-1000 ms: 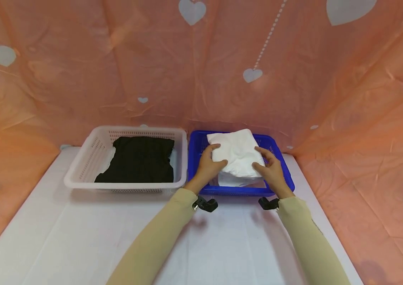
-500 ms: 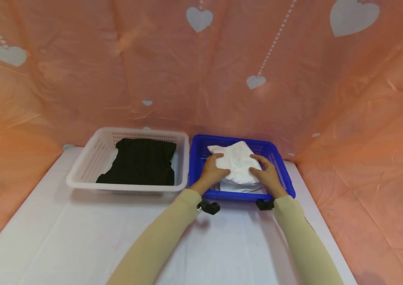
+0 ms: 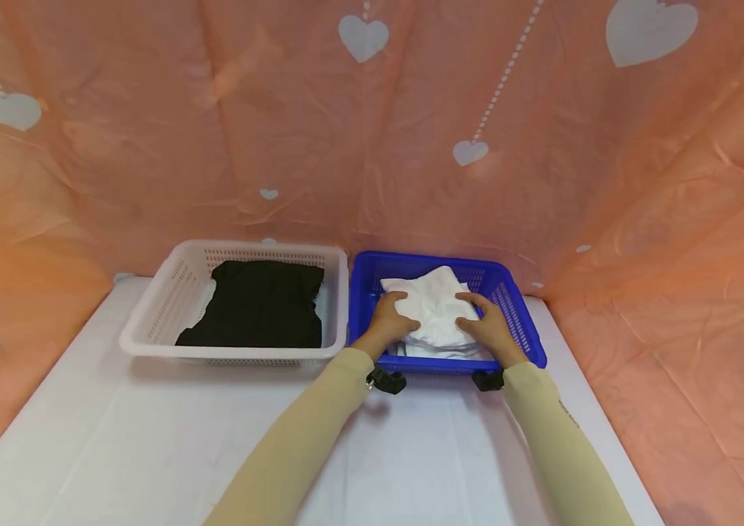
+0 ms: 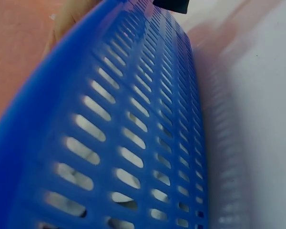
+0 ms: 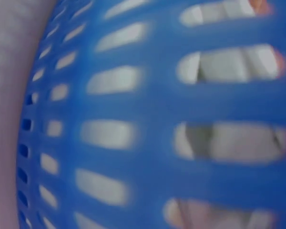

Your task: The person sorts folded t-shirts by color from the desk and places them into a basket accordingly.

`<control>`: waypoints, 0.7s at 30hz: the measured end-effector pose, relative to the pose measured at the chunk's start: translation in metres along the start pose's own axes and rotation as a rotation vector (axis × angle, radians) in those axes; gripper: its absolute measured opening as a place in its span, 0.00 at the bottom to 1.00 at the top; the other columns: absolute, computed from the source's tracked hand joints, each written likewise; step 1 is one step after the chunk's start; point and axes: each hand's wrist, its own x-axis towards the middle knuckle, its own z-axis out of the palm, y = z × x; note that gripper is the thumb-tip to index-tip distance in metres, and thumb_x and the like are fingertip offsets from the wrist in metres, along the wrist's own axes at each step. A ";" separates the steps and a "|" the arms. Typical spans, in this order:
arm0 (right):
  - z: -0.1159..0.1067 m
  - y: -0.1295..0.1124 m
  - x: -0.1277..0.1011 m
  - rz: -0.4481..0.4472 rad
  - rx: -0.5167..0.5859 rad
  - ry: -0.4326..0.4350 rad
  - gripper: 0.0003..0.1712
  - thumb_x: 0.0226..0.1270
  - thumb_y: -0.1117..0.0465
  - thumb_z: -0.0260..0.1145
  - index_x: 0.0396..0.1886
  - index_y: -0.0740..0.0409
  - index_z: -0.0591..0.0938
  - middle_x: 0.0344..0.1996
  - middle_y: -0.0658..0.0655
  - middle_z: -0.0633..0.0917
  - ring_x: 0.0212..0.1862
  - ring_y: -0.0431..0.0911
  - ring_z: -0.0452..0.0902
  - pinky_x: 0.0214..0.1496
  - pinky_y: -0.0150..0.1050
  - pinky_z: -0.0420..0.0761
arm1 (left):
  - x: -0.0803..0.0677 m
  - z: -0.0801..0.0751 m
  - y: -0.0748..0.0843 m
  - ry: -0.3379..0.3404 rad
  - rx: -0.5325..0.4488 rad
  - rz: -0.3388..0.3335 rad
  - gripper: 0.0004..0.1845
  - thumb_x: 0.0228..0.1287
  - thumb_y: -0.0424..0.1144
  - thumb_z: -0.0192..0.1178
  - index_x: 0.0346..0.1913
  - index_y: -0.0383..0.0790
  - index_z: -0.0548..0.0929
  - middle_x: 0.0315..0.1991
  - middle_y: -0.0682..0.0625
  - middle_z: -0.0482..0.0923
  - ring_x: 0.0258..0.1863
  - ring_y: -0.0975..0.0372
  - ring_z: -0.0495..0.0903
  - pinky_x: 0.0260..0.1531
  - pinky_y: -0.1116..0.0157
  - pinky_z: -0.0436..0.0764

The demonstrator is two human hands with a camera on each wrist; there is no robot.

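A folded white cloth [image 3: 436,310] lies on other white cloth [image 3: 440,352] inside the blue basket [image 3: 362,292] in the head view. My left hand [image 3: 389,319] holds its left side, thumb nearer me and fingers farther back. On the right side, my right hand [image 3: 491,325] holds it in a mirrored pose. The undersides of both grips are hidden. In the left wrist view, the slotted basket wall [image 4: 148,88] fills most of the frame, with part of a hand [image 4: 71,19] above the rim. The right wrist view has only blurred blue slots and white cloth behind them.
A white basket [image 3: 230,353] holding folded black cloth [image 3: 260,303] stands left of the blue one, their rims close together. Both stand on a white-covered table [image 3: 168,438]. An orange curtain with white hearts [image 3: 306,131] hangs behind and along the sides.
Both hands have lowered the white cloth from above the blue basket's front onto the cloth inside it. The view has shifted slightly; the white basket and black cloth have stayed put.
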 end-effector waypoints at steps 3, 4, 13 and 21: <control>0.000 0.002 -0.002 0.003 -0.040 -0.017 0.30 0.56 0.69 0.66 0.62 0.59 0.75 0.63 0.68 0.73 0.67 0.60 0.63 0.68 0.55 0.63 | -0.003 0.000 0.001 -0.013 0.030 -0.026 0.37 0.49 0.31 0.71 0.65 0.39 0.70 0.64 0.37 0.69 0.62 0.48 0.70 0.59 0.54 0.74; 0.000 0.002 -0.003 0.009 -0.050 -0.018 0.30 0.55 0.69 0.66 0.61 0.59 0.75 0.62 0.69 0.73 0.66 0.60 0.64 0.68 0.55 0.63 | -0.004 0.000 0.000 -0.016 0.033 -0.036 0.37 0.49 0.31 0.70 0.65 0.38 0.70 0.64 0.36 0.69 0.62 0.47 0.70 0.59 0.54 0.73; 0.002 -0.002 -0.006 0.058 -0.134 -0.040 0.30 0.55 0.65 0.67 0.61 0.57 0.75 0.60 0.74 0.74 0.63 0.64 0.67 0.63 0.58 0.68 | -0.004 -0.001 -0.002 0.030 0.088 -0.088 0.36 0.48 0.33 0.71 0.64 0.40 0.71 0.63 0.35 0.68 0.61 0.48 0.71 0.58 0.56 0.73; 0.004 -0.004 0.001 0.026 -0.120 0.026 0.29 0.57 0.65 0.66 0.61 0.59 0.75 0.57 0.72 0.75 0.59 0.63 0.69 0.60 0.56 0.69 | 0.000 -0.005 0.004 0.154 0.097 -0.060 0.36 0.47 0.39 0.70 0.64 0.43 0.72 0.60 0.37 0.68 0.57 0.47 0.71 0.58 0.56 0.73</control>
